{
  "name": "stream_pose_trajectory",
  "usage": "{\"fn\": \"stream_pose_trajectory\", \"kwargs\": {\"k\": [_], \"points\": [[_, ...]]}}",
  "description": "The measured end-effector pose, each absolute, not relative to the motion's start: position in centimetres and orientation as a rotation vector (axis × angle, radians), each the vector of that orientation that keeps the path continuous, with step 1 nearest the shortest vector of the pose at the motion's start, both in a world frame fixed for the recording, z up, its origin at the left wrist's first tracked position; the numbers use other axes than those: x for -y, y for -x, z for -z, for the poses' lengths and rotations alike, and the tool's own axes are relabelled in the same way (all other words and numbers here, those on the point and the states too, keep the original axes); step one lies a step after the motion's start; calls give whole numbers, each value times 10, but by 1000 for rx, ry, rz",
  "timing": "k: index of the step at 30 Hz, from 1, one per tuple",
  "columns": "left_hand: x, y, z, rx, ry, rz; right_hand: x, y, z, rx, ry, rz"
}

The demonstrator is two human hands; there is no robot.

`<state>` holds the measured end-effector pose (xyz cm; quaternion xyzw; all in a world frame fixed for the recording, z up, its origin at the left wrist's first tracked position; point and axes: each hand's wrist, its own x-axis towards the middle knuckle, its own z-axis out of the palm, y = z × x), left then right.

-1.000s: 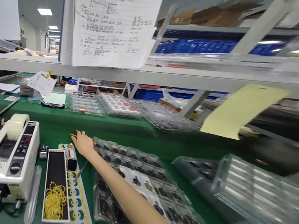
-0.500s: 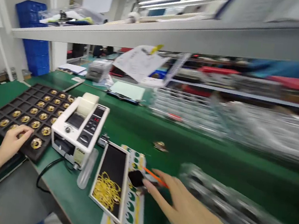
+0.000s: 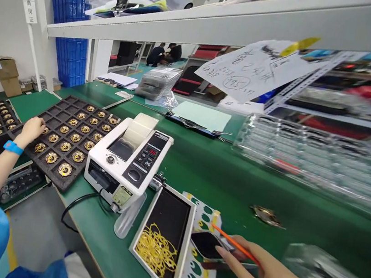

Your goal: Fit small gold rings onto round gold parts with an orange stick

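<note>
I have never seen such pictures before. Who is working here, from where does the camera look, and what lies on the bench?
There is no robot: these are a person's bare hands, seen by a camera worn on their head. The left hand is at a black tray of gold-coloured parts; whether it grips one is hidden. The right hand holds an orange stick. Between them on the green bench are a white machine and a box with yellow rings.
</note>
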<state>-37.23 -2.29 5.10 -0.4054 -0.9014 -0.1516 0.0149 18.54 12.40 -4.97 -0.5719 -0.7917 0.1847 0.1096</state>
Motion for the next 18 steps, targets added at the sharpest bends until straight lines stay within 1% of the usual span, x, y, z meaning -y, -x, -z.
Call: {"fn": "stream_pose_trajectory", "kwargs": {"k": [1,3,8,13,18], "points": [[17,381,-51,2833,1245,400,-121,-183,44,2316,1734,-591],[11,395,-50,2873,1245,277,-114,-181,37,2330,1747,-553],[11,406,-47,2879,1381,155,-101,-181,36,2428,1617,-242],[10,402,-60,2856,1515,294,-96,-169,31,2518,1509,-50],[11,380,-86,2838,1373,567,-95,-155,20,2552,1527,26]]}}
